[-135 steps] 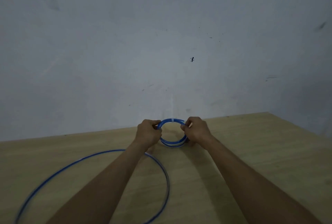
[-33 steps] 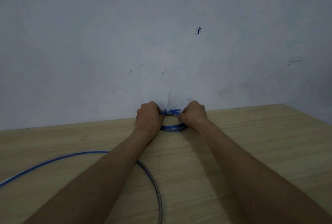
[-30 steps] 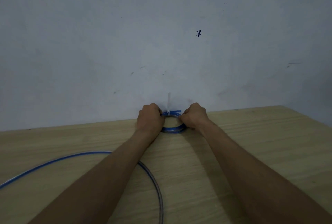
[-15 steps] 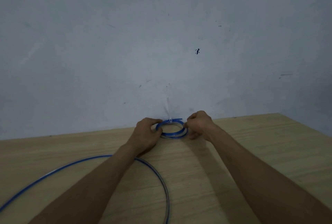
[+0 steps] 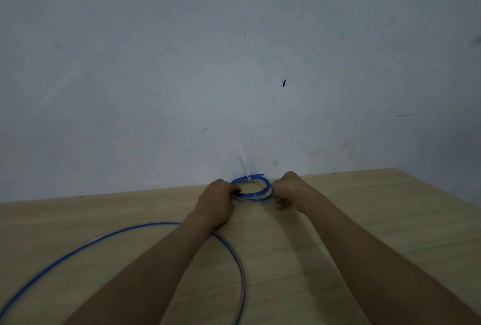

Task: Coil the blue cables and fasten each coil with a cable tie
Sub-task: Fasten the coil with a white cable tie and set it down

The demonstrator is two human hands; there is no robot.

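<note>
Cable [image 5: 130,231], blue and loose, curves over the wooden table [image 5: 364,207] under the left forearm, nearer than the left hand [image 5: 217,201]. That hand grips the left side of the small blue coil [image 5: 256,195]. The right hand [image 5: 291,190], fingers curled, meets the coil's right side, but I cannot tell whether it grips. Beyond both hands a white cable tie [image 5: 248,177] binds the coil's far edge.

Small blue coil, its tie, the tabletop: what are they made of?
Small blue coil: looks like flexible plastic tubing or plastic-jacketed cable, smooth, glossy; it bends in even loops. Cable tie: pale, translucent strip, probably nylon; stiff tail stands up. Tabletop: light wood grain, matte; solid or laminate, cannot tell.
</note>
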